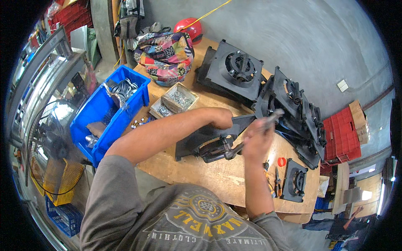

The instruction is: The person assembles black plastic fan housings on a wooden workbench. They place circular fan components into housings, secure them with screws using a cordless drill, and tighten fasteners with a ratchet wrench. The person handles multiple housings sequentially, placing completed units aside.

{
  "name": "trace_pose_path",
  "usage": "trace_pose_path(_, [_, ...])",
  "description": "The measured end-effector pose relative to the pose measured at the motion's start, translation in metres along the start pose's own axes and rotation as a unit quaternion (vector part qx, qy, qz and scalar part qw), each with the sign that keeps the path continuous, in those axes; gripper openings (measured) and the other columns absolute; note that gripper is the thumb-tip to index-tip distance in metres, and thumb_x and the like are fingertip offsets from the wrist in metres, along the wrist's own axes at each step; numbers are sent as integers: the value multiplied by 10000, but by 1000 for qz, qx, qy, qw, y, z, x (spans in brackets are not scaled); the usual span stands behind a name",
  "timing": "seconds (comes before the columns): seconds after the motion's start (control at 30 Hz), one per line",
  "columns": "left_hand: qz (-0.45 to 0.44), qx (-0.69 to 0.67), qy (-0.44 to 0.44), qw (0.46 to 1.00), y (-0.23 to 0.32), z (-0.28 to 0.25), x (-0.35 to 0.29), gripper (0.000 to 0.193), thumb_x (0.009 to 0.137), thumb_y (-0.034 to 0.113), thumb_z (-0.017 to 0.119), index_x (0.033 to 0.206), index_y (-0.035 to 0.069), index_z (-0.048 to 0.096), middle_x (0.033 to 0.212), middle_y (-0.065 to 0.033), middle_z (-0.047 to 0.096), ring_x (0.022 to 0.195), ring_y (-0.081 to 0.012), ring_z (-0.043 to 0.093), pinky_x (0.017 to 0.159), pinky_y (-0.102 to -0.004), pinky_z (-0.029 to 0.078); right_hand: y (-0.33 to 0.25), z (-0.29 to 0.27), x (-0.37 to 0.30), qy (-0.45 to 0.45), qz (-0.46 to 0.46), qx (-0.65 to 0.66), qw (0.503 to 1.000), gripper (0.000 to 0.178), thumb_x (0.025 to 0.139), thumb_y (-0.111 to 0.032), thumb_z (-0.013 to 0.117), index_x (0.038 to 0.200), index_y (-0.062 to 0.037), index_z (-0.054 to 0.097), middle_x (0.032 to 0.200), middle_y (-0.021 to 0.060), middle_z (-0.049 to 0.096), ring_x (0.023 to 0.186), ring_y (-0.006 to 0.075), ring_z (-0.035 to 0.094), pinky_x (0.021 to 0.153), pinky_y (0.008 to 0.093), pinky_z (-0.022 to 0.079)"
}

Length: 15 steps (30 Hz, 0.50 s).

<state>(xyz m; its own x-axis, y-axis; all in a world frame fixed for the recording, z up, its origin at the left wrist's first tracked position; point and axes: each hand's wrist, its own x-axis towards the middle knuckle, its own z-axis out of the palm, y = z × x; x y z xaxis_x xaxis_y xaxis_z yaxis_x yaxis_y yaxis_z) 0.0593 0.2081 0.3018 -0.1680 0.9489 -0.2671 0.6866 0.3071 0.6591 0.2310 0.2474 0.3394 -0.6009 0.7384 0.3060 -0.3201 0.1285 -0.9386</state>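
A black square frame with a round opening and a bracket (pixel 201 140) is tilted on the wooden table in front of me. My left hand (pixel 222 119) is at its far edge, the fingers hidden from view. My right hand (pixel 257 140), raised near the frame's right side, is closed round a hand tool with a grey metal head (pixel 274 117). Motion blurs the tool, so its exact kind is unclear. Beyond my hands lie similar black frames with round centres (pixel 240 67), several of them stacked and leaning on one another at the right (pixel 289 94).
A blue bin (pixel 100 113) of metal rings stands left, beside wooden trays of small hardware (pixel 180 98). A patchwork bag (pixel 165 58) sits behind them. At right are pliers (pixel 277 183), a red ring (pixel 282 162), a small black frame (pixel 295 180) and red crates (pixel 341 136). A fan (pixel 54 142) stands far left.
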Motion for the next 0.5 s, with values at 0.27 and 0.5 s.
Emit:
trace_pose_path(0.27, [-14,-19,4,1000,7,-4,-9,365,772,170,546,1009,-60,702,1021,-260,688,935,-359,677,819,-452,509,0,-27,26,107,117,214,964,326,1004,-432,503,825,-161,470,598,-48,375,455,61,322,398,214,263])
trace_pose_path(0.5, [-13,5,21,1000,12,-1,-9,345,759,153,551,977,-67,705,1007,-278,680,911,-380,679,800,-460,513,-4,54,-63,-474,-242,-366,763,187,690,-124,751,844,-120,645,732,66,635,625,287,620,548,387,476])
